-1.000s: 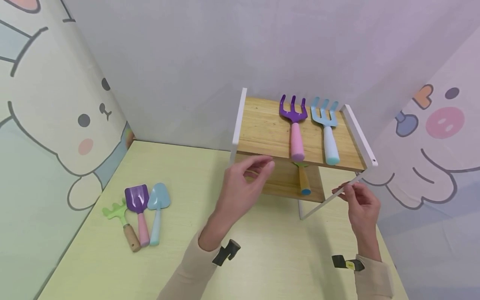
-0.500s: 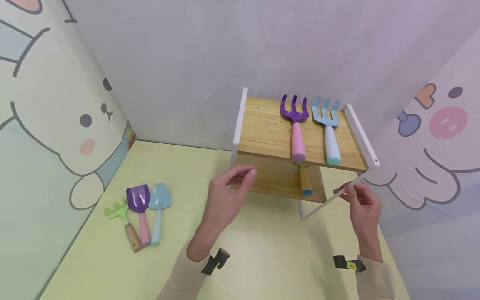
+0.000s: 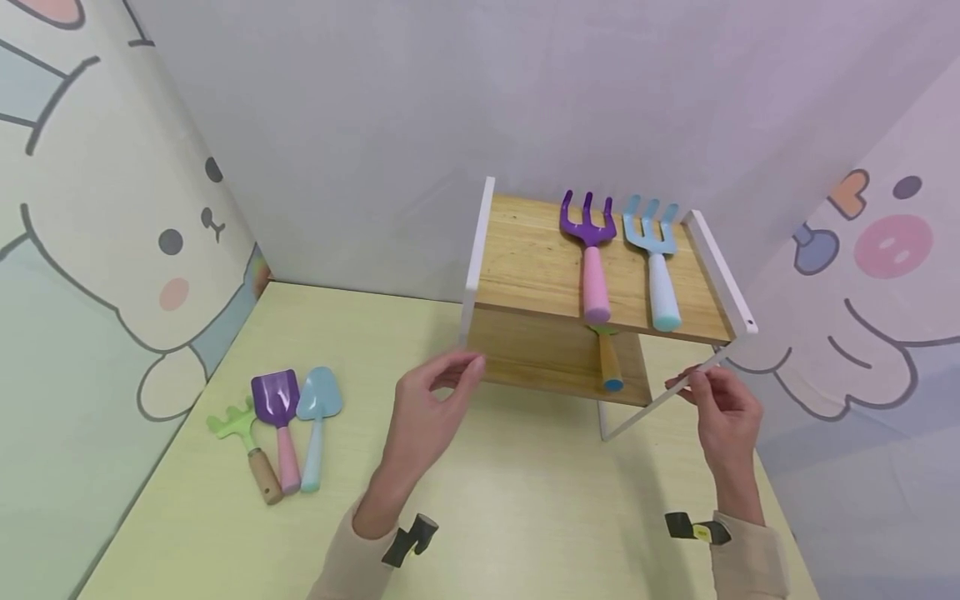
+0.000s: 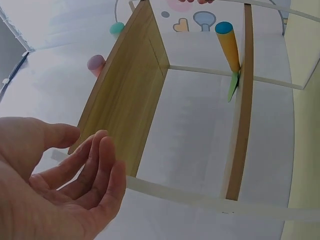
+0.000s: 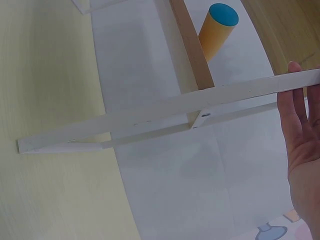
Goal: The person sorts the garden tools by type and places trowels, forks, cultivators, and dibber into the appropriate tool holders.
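A two-tier wooden shelf [image 3: 525, 258] with a white frame stands on the table. My right hand [image 3: 727, 417] holds its right front leg [image 3: 660, 398] between thumb and fingers; the right wrist view shows fingers [image 5: 290, 110] against that white bar. Near the left front leg, my left hand [image 3: 429, 408] hovers with loosely bent fingers and holds nothing. Daylight shows between its thumb and fingers [image 4: 102, 160] in the left wrist view. On the top board lie a purple hand fork [image 3: 594, 267] with pink handle and a light blue hand fork [image 3: 658, 275]. An orange-handled tool [image 3: 609, 362] lies on the lower board, its head mostly hidden.
At the table's left lie a green hand rake [image 3: 251, 450] with wooden handle, a purple shovel [image 3: 277, 408] with pink handle and a light blue trowel [image 3: 318, 408]. Cartoon-printed walls [image 3: 337, 150] enclose the pale yellow table [image 3: 540, 517].
My left hand has moved left and down, from before the shelf's front to beside its left leg. My right hand stays on the right leg. The tools have not moved.
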The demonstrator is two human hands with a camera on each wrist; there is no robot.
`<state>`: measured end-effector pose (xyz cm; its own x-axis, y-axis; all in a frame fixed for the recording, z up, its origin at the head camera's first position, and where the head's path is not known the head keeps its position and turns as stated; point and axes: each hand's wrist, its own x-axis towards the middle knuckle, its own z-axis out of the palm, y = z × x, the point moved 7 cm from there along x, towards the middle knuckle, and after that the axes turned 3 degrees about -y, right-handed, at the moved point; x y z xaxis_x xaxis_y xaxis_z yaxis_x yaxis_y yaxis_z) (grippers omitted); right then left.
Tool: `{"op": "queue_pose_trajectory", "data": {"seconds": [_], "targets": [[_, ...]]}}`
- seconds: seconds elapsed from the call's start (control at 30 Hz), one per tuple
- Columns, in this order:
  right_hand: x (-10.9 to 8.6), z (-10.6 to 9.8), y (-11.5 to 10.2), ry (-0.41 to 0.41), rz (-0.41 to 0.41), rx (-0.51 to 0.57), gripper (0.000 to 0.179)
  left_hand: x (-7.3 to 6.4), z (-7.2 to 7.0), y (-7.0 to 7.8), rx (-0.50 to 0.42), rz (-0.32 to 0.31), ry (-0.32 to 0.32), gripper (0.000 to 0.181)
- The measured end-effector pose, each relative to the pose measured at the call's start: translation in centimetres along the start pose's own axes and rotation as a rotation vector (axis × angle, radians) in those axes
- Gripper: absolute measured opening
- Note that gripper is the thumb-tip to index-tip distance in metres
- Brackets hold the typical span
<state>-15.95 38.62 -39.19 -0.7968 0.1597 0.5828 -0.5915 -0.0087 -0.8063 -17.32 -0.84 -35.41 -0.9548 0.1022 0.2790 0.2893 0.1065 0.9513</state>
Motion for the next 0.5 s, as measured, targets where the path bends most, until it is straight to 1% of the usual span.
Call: {"op": "queue_pose_trajectory", "data": {"seconds": [0.2, 0.5], "targets": [[0.0, 0.1, -0.1, 0.002, 0.003, -0.012, 0.012, -0.7, -0.9, -1.2, 0.013, -0.046, 0.010, 0.020], [0.0, 0.0, 0.1, 0.003, 0.003, 0.000, 0.012, -1.6, -2.0, -3.1, 0.043, -0.112, 0.020, 0.022]]}}
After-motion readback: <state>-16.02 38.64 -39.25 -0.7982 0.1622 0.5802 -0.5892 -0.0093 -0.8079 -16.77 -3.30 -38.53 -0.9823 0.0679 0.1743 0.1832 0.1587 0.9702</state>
